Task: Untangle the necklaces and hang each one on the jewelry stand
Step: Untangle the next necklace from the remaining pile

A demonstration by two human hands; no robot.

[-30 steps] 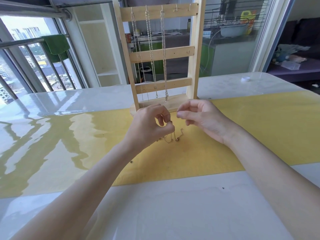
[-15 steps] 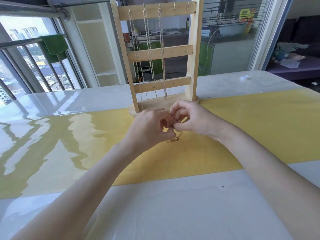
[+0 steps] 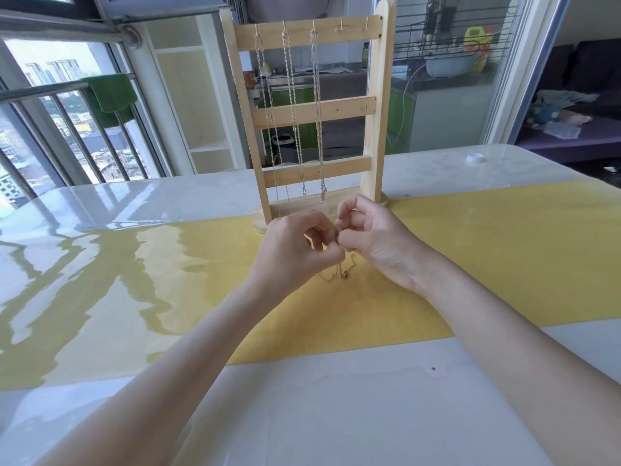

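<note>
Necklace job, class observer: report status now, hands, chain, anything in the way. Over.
Left hand and right hand both pinch the gold necklace, which trails onto the yellow mat. Three chains hang on the jewelry stand. No obstruction seen.

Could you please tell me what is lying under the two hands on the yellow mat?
Below the left hand and right hand, a thin gold necklace trails onto the yellow mat. Its upper part is covered by the pinching fingers.
</note>
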